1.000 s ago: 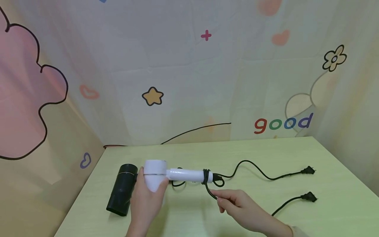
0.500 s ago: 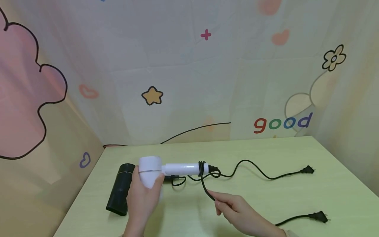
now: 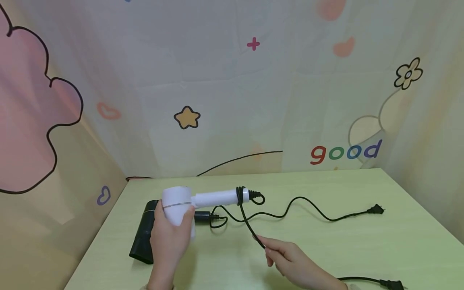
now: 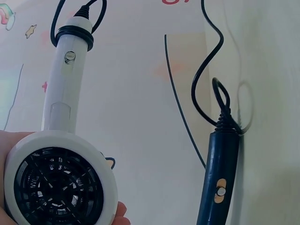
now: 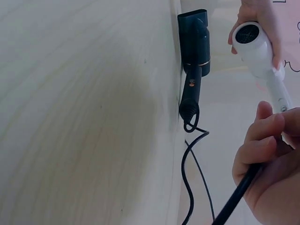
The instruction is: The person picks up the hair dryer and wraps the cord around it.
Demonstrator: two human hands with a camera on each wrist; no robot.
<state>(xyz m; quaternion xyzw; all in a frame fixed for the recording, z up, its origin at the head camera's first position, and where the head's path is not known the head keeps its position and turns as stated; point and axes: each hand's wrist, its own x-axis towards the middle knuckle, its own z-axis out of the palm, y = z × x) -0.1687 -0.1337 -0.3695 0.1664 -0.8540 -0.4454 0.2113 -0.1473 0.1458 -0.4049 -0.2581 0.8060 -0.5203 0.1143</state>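
Observation:
My left hand (image 3: 169, 237) grips the head of a white hair dryer (image 3: 177, 203), raised off the table with its handle pointing right. Black cord (image 3: 240, 196) is wound round the handle's end and runs down to my right hand (image 3: 295, 259), which pinches it between thumb and fingers. In the left wrist view the white handle (image 4: 65, 84) carries the coils near its tip. The right wrist view shows my right fingers curled round the cord (image 5: 239, 194). Partly behind my left hand, a black hair dryer (image 3: 143, 237) lies on the table.
The black dryer's cord (image 3: 311, 204) winds across the table (image 3: 326, 185) to a plug (image 3: 375, 209) on the right. Another plug (image 3: 393, 284) shows at the front right edge. A printed curtain (image 3: 232, 100) hangs behind the table.
My left hand has moved the white dryer left and up, its handle tilting upward. The cord between the handle and my right hand stretches longer. The front plug has slid toward the near edge.

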